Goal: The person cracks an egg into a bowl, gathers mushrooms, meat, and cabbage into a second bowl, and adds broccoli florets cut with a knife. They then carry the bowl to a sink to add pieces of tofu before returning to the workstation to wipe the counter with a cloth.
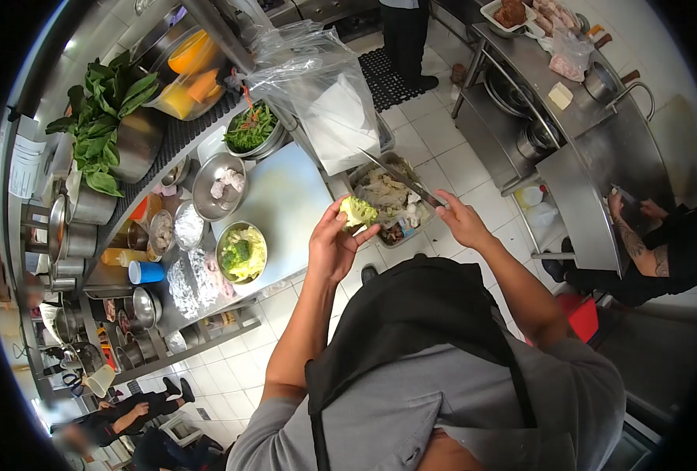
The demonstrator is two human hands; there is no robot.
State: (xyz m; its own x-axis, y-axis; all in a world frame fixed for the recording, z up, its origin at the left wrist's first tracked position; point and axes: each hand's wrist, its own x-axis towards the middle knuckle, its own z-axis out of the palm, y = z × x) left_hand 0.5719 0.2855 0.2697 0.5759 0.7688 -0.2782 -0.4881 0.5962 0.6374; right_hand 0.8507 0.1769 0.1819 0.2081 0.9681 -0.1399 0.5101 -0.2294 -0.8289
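Observation:
A pale yellow-green broccoli piece (358,213) is in my left hand (331,245), its fingers curled around the piece. My right hand (464,223) grips a knife (403,179) by its handle, the long blade pointing up and left. Both hands are above the floor gap beside the counter. Below them stands a scrap bin (405,238) with pale trimmings inside. Left of my left hand, a metal bowl (263,271) of green and yellowish broccoli pieces rests at the edge of a white cutting board (282,196).
More bowls, including one with pale chunks (221,187) and one with chopped greens (252,132), line the board. A plastic bag (317,86) hangs beyond it. On the right, a person (638,251) works at a steel table (591,169). Another person (405,39) stands ahead.

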